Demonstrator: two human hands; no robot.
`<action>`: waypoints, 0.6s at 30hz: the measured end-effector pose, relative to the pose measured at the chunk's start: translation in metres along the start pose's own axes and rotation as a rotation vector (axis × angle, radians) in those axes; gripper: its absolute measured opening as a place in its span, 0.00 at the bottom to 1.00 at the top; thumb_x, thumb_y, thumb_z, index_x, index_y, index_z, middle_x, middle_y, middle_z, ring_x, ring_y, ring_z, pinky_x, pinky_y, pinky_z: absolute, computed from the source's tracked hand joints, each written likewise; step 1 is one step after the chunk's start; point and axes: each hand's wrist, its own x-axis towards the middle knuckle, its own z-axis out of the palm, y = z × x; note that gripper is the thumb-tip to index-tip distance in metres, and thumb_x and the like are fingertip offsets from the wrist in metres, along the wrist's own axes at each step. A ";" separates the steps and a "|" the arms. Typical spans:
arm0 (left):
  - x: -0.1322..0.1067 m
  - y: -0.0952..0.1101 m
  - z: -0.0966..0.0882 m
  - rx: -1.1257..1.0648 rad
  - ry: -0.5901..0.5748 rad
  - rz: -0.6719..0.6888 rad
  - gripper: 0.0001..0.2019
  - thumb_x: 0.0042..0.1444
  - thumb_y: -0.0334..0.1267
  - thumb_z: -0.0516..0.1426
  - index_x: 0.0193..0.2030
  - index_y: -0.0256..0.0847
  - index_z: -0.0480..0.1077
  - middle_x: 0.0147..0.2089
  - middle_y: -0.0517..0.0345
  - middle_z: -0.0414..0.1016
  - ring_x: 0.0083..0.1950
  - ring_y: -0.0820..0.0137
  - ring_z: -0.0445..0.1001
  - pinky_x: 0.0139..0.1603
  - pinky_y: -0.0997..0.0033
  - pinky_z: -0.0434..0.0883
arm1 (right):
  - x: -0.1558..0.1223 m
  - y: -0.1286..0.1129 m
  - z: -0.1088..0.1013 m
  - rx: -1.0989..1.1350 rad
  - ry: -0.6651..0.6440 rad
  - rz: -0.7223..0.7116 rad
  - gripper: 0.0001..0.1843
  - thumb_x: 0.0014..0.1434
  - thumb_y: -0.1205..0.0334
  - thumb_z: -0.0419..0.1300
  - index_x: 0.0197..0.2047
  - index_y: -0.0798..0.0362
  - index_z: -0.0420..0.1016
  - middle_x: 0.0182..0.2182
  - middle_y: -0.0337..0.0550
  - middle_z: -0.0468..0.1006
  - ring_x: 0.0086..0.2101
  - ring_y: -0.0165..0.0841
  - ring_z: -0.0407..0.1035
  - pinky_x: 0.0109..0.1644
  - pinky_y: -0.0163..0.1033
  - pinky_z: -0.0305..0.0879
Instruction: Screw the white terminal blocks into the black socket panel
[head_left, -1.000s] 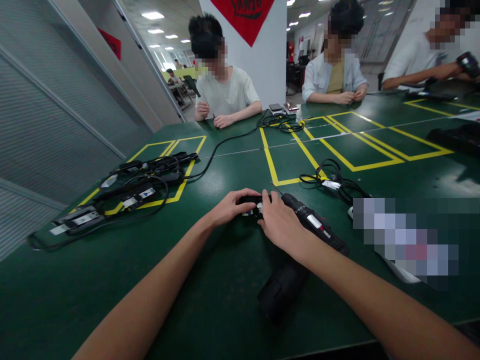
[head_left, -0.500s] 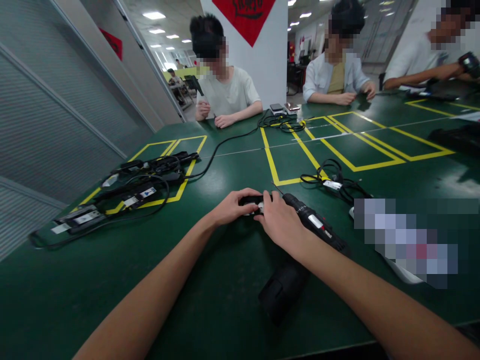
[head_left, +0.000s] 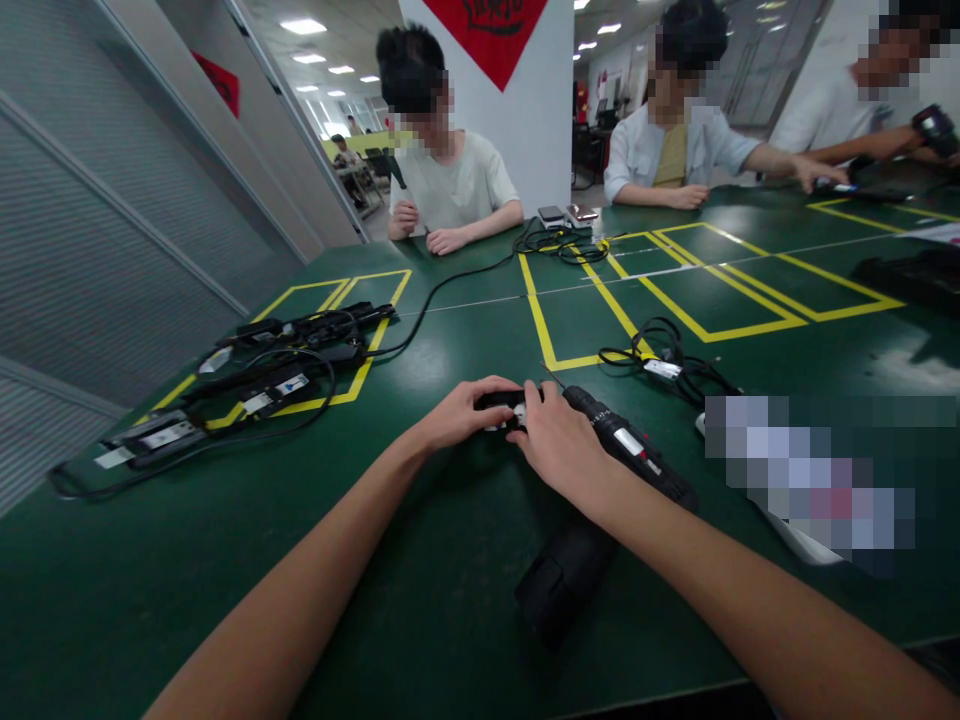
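My left hand (head_left: 459, 412) and my right hand (head_left: 559, 445) meet over a small black device (head_left: 501, 401) with a white label, lying on the green table (head_left: 450, 560). Both hands have their fingers curled around it, the left from the left side and the right from the right. A black electric screwdriver (head_left: 626, 445) lies on the table under my right wrist, its bit pointing toward the small device. Its thick black handle (head_left: 559, 580) sticks out below my right forearm.
Black adapters and cables (head_left: 262, 375) lie in a yellow-taped box at the left. A coiled cable with a white tag (head_left: 664, 365) sits right of centre. Three people sit at the far side; one stretches an arm (head_left: 787, 165) to the right.
My hands have stayed on the small device. The person in the white jacket at the far side has stretched an arm out to the right.
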 end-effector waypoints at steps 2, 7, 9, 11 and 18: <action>0.000 0.001 0.000 -0.021 -0.006 -0.016 0.18 0.57 0.41 0.55 0.54 0.40 0.68 0.56 0.51 0.68 0.55 0.62 0.67 0.58 0.59 0.62 | 0.000 0.000 0.000 0.003 -0.003 -0.004 0.25 0.60 0.54 0.58 0.58 0.54 0.61 0.47 0.50 0.71 0.40 0.38 0.71 0.36 0.44 0.72; -0.001 0.001 -0.002 -0.126 0.034 -0.070 0.22 0.57 0.44 0.54 0.57 0.39 0.65 0.58 0.50 0.68 0.58 0.60 0.66 0.60 0.59 0.61 | -0.002 0.001 0.000 0.013 -0.009 -0.004 0.28 0.59 0.55 0.59 0.60 0.54 0.58 0.49 0.51 0.70 0.41 0.40 0.71 0.37 0.45 0.72; 0.000 0.001 -0.003 -0.145 0.108 -0.070 0.23 0.58 0.45 0.54 0.58 0.39 0.64 0.59 0.49 0.67 0.60 0.59 0.64 0.60 0.58 0.61 | -0.002 0.001 0.000 0.020 -0.014 -0.003 0.30 0.58 0.56 0.60 0.61 0.54 0.57 0.50 0.52 0.69 0.41 0.40 0.71 0.37 0.46 0.72; 0.002 0.005 -0.003 -0.091 0.250 -0.058 0.21 0.59 0.46 0.53 0.56 0.38 0.65 0.58 0.49 0.68 0.59 0.60 0.64 0.60 0.58 0.61 | -0.003 0.001 -0.001 0.031 -0.018 -0.007 0.33 0.56 0.57 0.62 0.62 0.55 0.55 0.51 0.54 0.69 0.42 0.41 0.71 0.38 0.46 0.72; -0.006 0.073 0.028 0.361 0.537 0.048 0.12 0.62 0.41 0.48 0.42 0.39 0.70 0.43 0.53 0.73 0.45 0.66 0.71 0.47 0.65 0.68 | -0.008 0.009 -0.040 0.101 0.021 -0.062 0.35 0.52 0.64 0.64 0.61 0.63 0.59 0.52 0.62 0.68 0.45 0.52 0.69 0.44 0.52 0.72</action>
